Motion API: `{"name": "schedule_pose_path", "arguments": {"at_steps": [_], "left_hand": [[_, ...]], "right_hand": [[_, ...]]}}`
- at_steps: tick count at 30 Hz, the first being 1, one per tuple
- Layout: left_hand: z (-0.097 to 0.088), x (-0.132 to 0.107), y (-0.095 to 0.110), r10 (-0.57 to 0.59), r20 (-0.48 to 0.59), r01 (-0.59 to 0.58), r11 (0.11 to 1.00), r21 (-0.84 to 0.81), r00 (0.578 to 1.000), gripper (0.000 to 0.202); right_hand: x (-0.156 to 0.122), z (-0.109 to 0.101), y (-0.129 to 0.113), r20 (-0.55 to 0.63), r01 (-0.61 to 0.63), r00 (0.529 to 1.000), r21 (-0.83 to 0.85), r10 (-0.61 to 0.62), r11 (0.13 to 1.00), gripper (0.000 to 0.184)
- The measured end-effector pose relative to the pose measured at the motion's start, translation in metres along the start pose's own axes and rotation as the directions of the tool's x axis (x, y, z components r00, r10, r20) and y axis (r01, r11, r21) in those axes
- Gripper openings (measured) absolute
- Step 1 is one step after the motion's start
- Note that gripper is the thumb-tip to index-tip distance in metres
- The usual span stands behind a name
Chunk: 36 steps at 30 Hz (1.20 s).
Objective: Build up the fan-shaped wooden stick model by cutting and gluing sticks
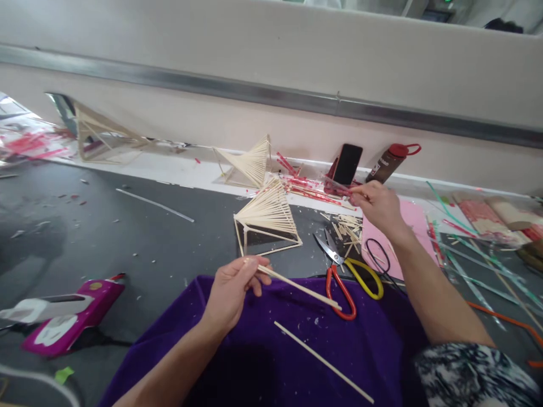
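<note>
Left hand (233, 285) grips sticks (299, 286) near frame edge (280, 249) (right hand (378, 208) well apart).

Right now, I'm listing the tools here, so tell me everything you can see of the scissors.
The scissors are open, blades parted, tips pointing away from the person and leftward. The blades look like silvery metal; one handle loop is red, the other yellow, perhaps plastic. They lie right of the nearer stick frame, beside a pile of short sticks; the red loop shows against the purple cloth. Pale sticks in the left hand cross in front of that loop; whether they touch is unclear.
</note>
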<state>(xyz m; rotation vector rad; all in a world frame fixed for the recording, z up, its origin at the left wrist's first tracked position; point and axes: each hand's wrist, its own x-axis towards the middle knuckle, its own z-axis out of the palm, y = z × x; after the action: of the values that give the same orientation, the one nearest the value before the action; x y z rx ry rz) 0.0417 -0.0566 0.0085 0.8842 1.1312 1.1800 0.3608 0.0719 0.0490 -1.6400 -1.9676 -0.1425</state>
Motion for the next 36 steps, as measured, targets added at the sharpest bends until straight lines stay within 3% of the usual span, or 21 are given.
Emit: {"name": "schedule_pose_path", "arguments": {"at_steps": [3,9,13,15,17,19,21,22,25,27,30,36], "left_hand": [[0.003,-0.005,-0.005,-0.036,0.094,0.028,0.996,0.084,0.995,0.025],[0.002,-0.01,-0.002,-0.086,0.209,0.064,0.992,0.112,0.974,0.028],[-0.003,-0.006,0.001,-0.124,0.188,0.115,0.992,0.056,0.974,0.027],[-0.004,-0.003,0.001,-0.126,0.159,0.125,0.992,0.014,0.979,0.026],[-0.005,-0.002,0.0,-0.128,0.134,0.133,0.991,-0.027,0.983,0.026],[-0.004,-0.001,-0.002,-0.135,0.13,0.142,0.989,-0.045,0.982,0.026],[-0.001,-0.002,-0.004,-0.132,0.137,0.14,0.989,-0.051,0.982,0.027],[0.0,-0.003,-0.006,-0.124,0.137,0.132,0.99,-0.055,0.983,0.027],[0.006,-0.007,-0.011,-0.093,0.115,0.102,0.992,-0.075,0.989,0.028],[0.009,-0.008,-0.015,-0.081,0.093,0.089,0.993,-0.082,0.992,0.027],[0.011,-0.009,-0.018,-0.079,0.094,0.087,0.993,-0.083,0.992,0.026],[0.01,-0.008,-0.017,-0.102,0.09,0.112,0.988,-0.104,0.991,0.023]], "right_hand": [[0.044,0.025,-0.006,0.071,-0.02,0.997,0.006,0.02,1.0,0.023],[0.126,0.084,-0.03,0.057,0.015,0.998,-0.018,-0.014,1.0,0.019],[0.142,0.086,-0.06,0.024,0.065,0.998,0.029,-0.066,0.997,0.034],[0.12,0.07,-0.078,0.018,0.099,0.995,0.091,-0.101,0.991,0.035],[0.079,0.043,-0.096,0.041,0.11,0.991,0.333,-0.131,0.936,0.026],[0.027,0.014,-0.109,0.201,0.04,0.966,0.507,-0.163,0.861,0.019],[-0.025,-0.009,-0.116,0.398,-0.006,0.875,0.577,-0.275,0.816,0.015],[-0.048,-0.015,-0.118,0.498,-0.007,0.799,0.568,-0.338,0.823,0.014],[-0.098,-0.017,-0.118,0.664,-0.106,0.645,0.568,-0.378,0.817,0.017],[-0.118,-0.01,-0.115,0.687,-0.167,0.633,0.571,-0.356,0.804,0.019],[-0.134,-0.001,-0.111,0.685,-0.232,0.667,0.565,-0.293,0.792,0.021],[-0.142,0.012,-0.106,0.729,-0.405,0.645,0.579,-0.227,0.708,0.027]]}}
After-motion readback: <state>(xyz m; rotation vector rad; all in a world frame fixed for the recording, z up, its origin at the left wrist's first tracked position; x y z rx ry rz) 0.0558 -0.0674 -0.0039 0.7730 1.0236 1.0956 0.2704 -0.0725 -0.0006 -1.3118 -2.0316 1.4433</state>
